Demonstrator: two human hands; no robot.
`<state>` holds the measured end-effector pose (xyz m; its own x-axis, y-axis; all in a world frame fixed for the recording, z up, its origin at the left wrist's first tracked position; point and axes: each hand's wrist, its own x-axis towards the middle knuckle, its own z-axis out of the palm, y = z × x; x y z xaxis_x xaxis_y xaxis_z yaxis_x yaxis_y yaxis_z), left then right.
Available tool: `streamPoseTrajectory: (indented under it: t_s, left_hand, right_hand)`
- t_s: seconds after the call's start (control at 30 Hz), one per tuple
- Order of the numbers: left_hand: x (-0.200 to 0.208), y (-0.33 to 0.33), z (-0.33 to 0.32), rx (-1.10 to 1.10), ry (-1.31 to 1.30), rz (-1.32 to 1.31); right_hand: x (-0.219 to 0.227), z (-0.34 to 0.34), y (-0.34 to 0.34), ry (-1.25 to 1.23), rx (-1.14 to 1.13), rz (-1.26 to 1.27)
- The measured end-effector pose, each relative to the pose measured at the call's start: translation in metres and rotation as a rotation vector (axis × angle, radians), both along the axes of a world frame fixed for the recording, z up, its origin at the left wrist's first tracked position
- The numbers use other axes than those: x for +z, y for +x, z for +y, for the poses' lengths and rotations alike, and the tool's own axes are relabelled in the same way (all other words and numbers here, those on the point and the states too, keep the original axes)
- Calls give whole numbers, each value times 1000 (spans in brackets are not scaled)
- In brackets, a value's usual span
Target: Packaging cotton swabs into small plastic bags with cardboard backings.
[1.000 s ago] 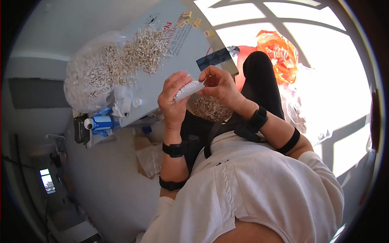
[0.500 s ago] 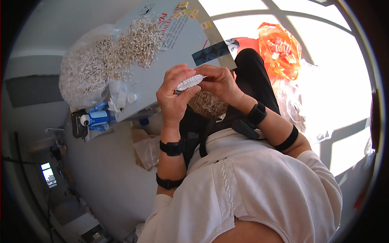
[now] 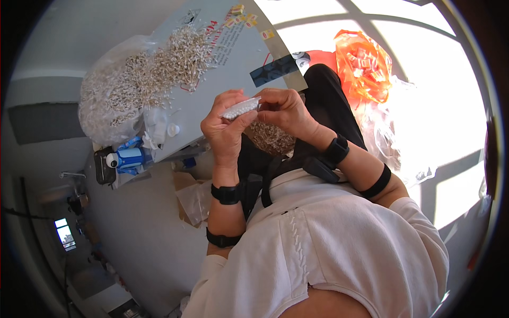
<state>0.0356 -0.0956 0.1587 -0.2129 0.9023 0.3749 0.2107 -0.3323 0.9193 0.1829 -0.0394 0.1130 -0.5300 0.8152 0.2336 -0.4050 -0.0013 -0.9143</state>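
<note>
A small clear pack of cotton swabs (image 3: 240, 108), white tips facing up, is held over my lap. My left hand (image 3: 221, 127) is closed around it, thumb on the near side and fingers on the far side. At the pack's right end, my right hand (image 3: 289, 112) pinches the edge of the clear wrapper between thumb and fingers. Below the hands, a mass of loose cotton swabs (image 3: 271, 139) rests at my lap, partly hidden by my fingers.
Left of my hands, a table (image 3: 212, 87) bears a heap of cotton swabs (image 3: 183, 55) spilling from a large plastic bag (image 3: 98, 103). A blue bottle (image 3: 129, 157) is by its near corner. On the right, an orange bag (image 3: 366, 69) holds small packs. Yellow labelled pieces (image 3: 248, 21) lie at the far edge.
The pack of cotton swabs has shifted slightly left and tilted in my left hand. My right fingers have drawn a little nearer its right end.
</note>
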Motion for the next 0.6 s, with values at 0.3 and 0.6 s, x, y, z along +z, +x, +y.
streamPoseTrajectory:
  t_s: [0.3, 0.6]
  left_hand:
    - [1, -3, -5, -16, 32, -5]
    - [3, 2, -4, 36, -24, 13]
  right_hand:
    - [12, -5, 0, 82, -2, -124]
    - [4, -6, -9, 91, -46, -99]
